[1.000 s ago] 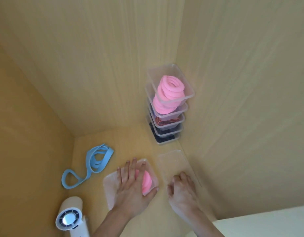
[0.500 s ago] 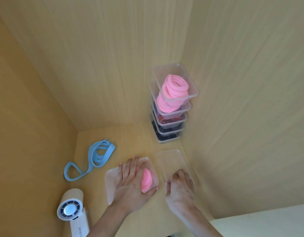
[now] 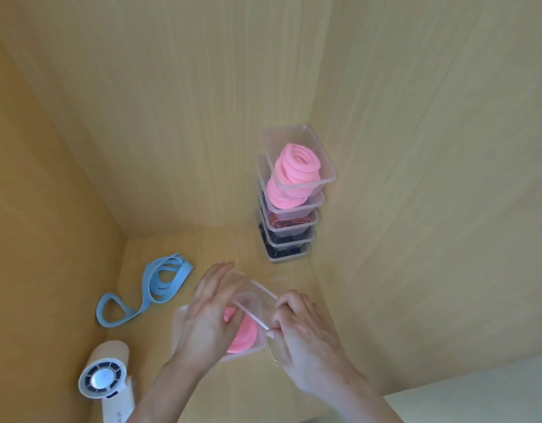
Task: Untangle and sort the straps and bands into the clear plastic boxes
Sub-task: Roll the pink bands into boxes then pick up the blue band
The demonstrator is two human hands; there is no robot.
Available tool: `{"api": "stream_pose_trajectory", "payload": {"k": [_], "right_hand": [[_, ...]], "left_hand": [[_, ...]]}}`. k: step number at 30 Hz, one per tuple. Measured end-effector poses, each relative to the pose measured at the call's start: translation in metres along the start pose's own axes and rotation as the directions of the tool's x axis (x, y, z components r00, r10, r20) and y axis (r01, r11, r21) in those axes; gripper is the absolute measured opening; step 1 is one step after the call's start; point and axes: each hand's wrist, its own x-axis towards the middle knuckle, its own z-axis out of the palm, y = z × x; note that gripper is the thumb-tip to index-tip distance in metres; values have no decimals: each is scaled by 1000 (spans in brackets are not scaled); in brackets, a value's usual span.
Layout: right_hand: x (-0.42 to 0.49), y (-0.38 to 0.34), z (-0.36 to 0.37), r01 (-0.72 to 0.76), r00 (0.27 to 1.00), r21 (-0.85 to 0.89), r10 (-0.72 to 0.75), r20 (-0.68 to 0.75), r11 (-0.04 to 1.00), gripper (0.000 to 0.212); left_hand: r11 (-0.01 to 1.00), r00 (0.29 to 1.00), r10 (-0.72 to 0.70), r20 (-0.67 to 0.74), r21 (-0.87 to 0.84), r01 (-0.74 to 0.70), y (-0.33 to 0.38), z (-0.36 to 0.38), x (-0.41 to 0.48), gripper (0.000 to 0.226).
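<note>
Box (image 3: 258,296) between left hand (image 3: 209,319), right hand (image 3: 307,334)

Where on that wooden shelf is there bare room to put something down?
Bare wood runs along the back wall, between the blue band and the box stack; a patch lies between the fan and the left hand. The middle is crowded: right hand, clear plastic piece, open box.

Illegible, cut-off lettering on white fan (image 3: 102,377) handle.
</note>
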Motion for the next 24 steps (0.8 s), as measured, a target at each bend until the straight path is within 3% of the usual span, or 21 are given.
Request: {"api": "stream_pose_trajectory", "payload": {"k": [2,4,6,15,20,24], "right_hand": [[4,-1,-2,2,1000,58,-3,2,998,9],[9,-3,-5,-16,1000,143,20,-21,990,8],[13,-6,-11,-19,999,217,25,-25,976,7],[39,-11,-6,-11,989,368,64,-133,930,30],[57,-17,2,-38,953,607,211,-217,794,33],[72,-20,6,-24,939,777,280,-197,628,30]], "left_hand": [[999,998,48,-52,21,-47,-3,-8,3,24],[998,993,60,-97,38,-57,-8,-14,1,21],[999,990,-31,-138,37,36,-11,-22,-3,17],[937,913,-349,-210,-87,338,-9,-59,-24,35],[875,830,-461,-315,-316,366,-4,-72,-24,27],[782,775,-569,-276,-474,405,-7,-81,-22,25]]}}
